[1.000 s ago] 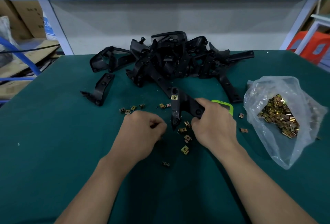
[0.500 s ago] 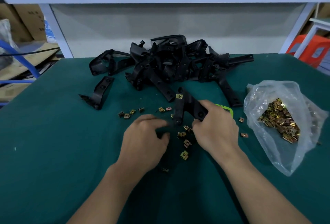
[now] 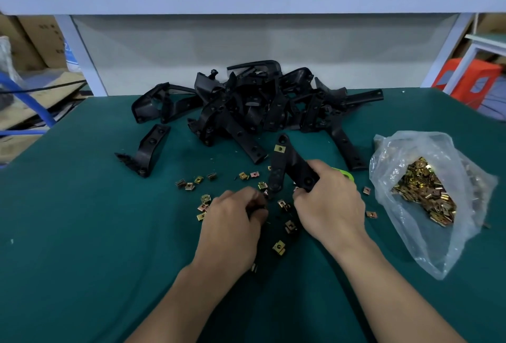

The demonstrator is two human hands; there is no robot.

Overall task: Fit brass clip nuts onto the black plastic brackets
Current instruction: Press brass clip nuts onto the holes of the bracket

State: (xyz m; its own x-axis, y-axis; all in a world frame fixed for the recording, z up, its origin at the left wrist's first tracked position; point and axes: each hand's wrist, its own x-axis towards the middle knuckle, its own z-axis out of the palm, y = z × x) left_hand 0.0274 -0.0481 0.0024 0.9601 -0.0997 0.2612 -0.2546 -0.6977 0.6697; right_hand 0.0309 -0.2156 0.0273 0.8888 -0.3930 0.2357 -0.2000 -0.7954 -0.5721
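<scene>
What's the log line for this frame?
right hand grips bracket | left hand curled at its lower end | one clip nut fitted

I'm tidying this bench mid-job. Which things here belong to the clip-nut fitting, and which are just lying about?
Job: bracket in the right hand, with one clip nut fitted; loose clip nuts on the mat; bag of clip nuts; bracket pile.
Lying about: green object behind the right hand; cardboard boxes; orange stool.

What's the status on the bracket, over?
Right hand grips bracket, one nut on its far end. Left hand curled at its near end, contents hidden. Loose nuts scattered around, nothing blocking.
</scene>
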